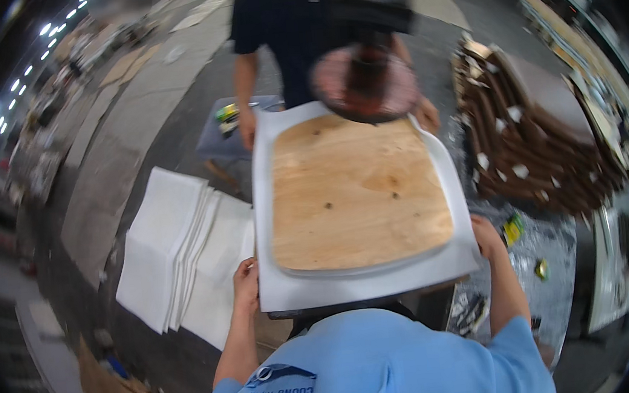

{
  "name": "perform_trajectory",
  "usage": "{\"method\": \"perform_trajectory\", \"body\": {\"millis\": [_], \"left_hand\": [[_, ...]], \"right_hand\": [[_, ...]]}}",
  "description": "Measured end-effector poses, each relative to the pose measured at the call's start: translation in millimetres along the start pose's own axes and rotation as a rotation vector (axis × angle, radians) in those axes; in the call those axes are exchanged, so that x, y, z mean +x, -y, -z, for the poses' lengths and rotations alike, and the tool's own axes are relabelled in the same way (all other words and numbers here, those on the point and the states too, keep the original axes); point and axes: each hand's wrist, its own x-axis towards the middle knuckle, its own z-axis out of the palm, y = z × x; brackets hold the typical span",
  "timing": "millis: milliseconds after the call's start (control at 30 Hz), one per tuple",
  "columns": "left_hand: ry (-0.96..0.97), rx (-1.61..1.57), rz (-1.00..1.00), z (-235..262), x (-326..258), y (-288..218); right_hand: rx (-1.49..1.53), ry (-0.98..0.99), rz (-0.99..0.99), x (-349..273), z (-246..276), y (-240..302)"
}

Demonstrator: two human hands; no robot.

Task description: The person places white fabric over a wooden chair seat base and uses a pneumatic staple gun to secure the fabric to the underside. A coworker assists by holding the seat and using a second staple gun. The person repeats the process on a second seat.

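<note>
A curved plywood seat panel [359, 192] lies on a larger white foam sheet [372, 288], whose border shows around it. My left hand [245, 285] is closed at the sheet's near left edge, fingertips pinching the rim. At the right edge my right hand [487, 237] grips the same sheet, its fingers partly hidden by the edge. Across from me a person [276, 37] in a dark shirt has both hands at the far side of the sheet. Above the panel's far edge hangs a blurred machine head with a round reddish disc [366, 84].
Folded white sheets [175, 248] are stacked at the left. Brown upholstered-looking pieces [528, 130] are piled at the right. A plastic-covered surface [549, 238] carries yellow-green tape-like items [513, 229]. A grey padded stool [224, 141] stands far left of the panel.
</note>
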Motion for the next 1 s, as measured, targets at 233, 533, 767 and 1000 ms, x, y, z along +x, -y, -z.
{"method": "perform_trajectory", "body": {"millis": [233,533,767,1000], "left_hand": [[0.22,-0.253,0.144,14.5,-34.2,3.2],[0.206,0.092,0.039,-3.5,37.0,-48.9],[0.124,0.231,-0.011,-39.1,62.1,-77.0],[0.036,0.476,0.008,-55.7,57.4,-80.4]], "right_hand": [[0.069,0.052,0.022,-24.5,-7.6,-15.4],[-0.058,-0.079,-0.031,18.2,-18.8,25.6],[-0.176,-0.135,-0.015,34.0,-22.8,28.5],[-0.333,-0.122,-0.157,36.6,-23.7,50.4]]}}
